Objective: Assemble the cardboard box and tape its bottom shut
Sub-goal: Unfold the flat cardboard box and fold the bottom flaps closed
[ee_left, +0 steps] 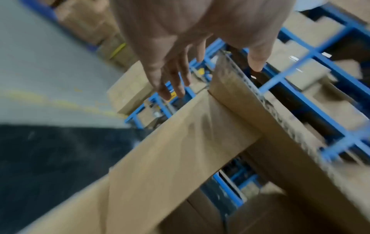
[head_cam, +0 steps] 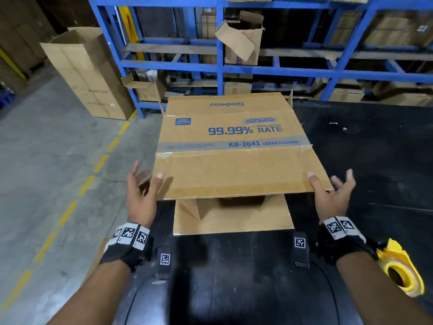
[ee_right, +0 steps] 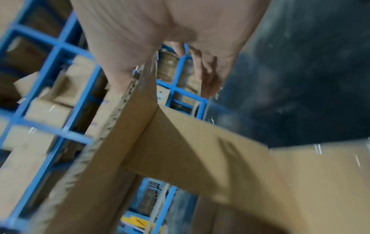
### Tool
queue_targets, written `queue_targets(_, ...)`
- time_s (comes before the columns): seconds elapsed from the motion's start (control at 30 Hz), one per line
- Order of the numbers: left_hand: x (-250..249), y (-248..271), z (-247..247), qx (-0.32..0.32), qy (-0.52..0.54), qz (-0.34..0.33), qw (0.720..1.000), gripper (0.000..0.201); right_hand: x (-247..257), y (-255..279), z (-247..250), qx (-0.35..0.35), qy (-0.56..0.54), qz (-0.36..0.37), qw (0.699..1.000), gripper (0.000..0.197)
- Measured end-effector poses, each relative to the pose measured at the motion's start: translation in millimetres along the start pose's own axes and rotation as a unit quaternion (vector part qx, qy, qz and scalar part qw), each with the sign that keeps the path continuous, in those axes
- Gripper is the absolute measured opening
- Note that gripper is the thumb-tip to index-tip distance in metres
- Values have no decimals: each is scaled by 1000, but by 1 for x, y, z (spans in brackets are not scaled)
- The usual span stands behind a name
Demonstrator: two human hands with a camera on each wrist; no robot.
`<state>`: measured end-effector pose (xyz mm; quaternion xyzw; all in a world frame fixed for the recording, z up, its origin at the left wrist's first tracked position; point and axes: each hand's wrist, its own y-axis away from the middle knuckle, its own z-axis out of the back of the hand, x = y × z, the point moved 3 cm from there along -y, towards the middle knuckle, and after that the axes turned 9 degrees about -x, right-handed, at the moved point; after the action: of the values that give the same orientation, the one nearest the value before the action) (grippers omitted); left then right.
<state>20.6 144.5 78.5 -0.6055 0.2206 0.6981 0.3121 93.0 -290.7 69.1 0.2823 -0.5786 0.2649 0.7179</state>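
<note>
Both your hands are at the near corners of the cardboard box (head_cam: 232, 146), fingers spread.

The box sits half-opened on the black desk (head_cam: 375, 148), printed panel up. Your left hand (head_cam: 143, 193) and right hand (head_cam: 330, 193) each have a thumb on the top flap's near corners, the other fingers fanned apart, gripping nothing. A yellow tape dispenser (head_cam: 400, 268) lies by your right forearm.

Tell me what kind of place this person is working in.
Most likely a warehouse or stockroom. Blue steel racking holds cardboard cartons, a yellow dashed line marks the concrete floor, and the printed cardboard box lies on a black worktable between the left hand and right hand.
</note>
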Motion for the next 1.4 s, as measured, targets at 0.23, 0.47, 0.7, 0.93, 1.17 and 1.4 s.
queue_targets(0.23, -23, 1, -31, 173, -331, -237, 897, 83, 30, -19, -5, 154, 294, 286, 899, 69)
queue_targets(0.47, -32, -34, -38, 174, -306, -299, 887, 65, 38, 0, -4, 104, 301, 332, 888, 59)
queue_targets(0.7, -23, -36, -23, 176, -266, -294, 901, 62, 19, 22, 1, 131, 306, 314, 889, 65)
queue_targets(0.93, 54, -46, 28, -61, -68, -27, 995, 45, -19, 12, 36, 5, 102, 144, 984, 43)
queue_targets(1.17, 181, 13, -2, 217, -400, 46, 889, 75, -148, 36, 7, 212, 412, 130, 876, 56)
queue_targets(1.4, 211, 16, -42, 197, -520, -10, 831, 75, -199, 35, -25, 212, 497, 147, 828, 69)
